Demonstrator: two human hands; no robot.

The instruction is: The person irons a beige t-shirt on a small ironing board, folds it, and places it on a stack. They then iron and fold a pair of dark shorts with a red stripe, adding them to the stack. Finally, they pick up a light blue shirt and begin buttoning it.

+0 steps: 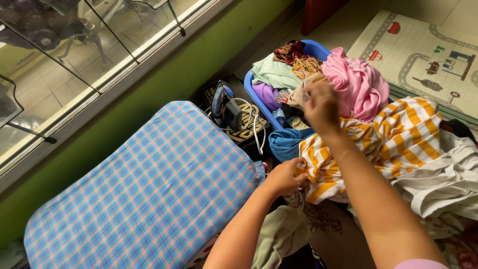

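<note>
Blue checked ironing board (149, 194) fills lower left, cover bare, running alongside a green wall and glazed window. Right of it, a heap of laundry: white cloth (443, 179) at far right, then the orange-and-white striped garment (398, 139) lying over the heap, partly across the person's lap. Behind that, a blue laundry basket (313, 49) piled with clothes, pink garment (358, 84) on top. A road-pattern play mat (428, 55) sits on the floor at upper right.

Step in hand, as I judge it: pulling the striped garment off the heap to spread it. Left hand (286, 177) is closed, pinching its lower edge just beside the board's end. Right hand (321, 107) is raised over the basket edge, fingers curled on what looks like the garment's upper part or a neighbouring patterned cloth; view is blurred, hard to say which.

Next move calls for lifting the garment free and shifting it left onto the board.

In the way: iron (224, 104) with its white cord (256, 129) loose on the floor between board and basket, 1 snag risk; blue cloth (286, 144) bunched below the basket.
</note>
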